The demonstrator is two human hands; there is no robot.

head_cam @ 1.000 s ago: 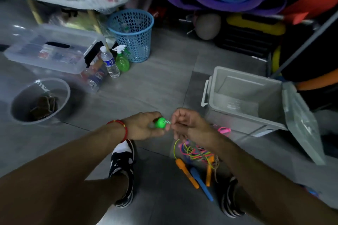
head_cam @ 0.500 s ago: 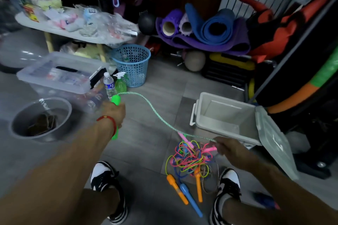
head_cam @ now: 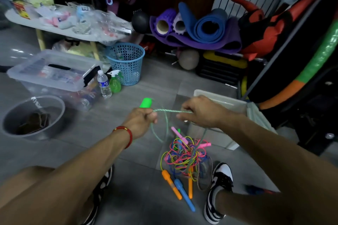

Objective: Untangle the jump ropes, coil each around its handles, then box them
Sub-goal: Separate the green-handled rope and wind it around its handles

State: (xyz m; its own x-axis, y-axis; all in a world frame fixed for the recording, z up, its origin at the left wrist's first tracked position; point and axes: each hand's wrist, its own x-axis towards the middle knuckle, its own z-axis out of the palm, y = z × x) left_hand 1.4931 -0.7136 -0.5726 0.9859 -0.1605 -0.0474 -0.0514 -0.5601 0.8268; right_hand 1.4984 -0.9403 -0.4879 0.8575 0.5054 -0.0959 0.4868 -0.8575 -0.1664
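Note:
My left hand (head_cam: pixel 141 121) grips a green jump-rope handle (head_cam: pixel 145 102), its top sticking up above my fist. A pale green braided rope (head_cam: pixel 171 111) runs from it to my right hand (head_cam: pixel 200 111), which pinches the cord. A loop of the same rope (head_cam: pixel 161 131) hangs between my hands. On the floor below lies a tangle of coloured ropes (head_cam: pixel 184 153) with pink, orange and blue handles. The open grey storage box (head_cam: pixel 225 103) stands behind my right hand.
A clear lidded bin (head_cam: pixel 53 71), a water bottle (head_cam: pixel 103 84), a green spray bottle (head_cam: pixel 114 83) and a blue basket (head_cam: pixel 126 63) stand at left. A grey bucket (head_cam: pixel 33 115) sits nearer. Rolled mats (head_cam: pixel 197 27) fill the back. My shoes flank the tangle.
My hands have come together again: the left swung in from the far left with the handle, the right rose from the floor, and a loop of green rope now hangs between them.

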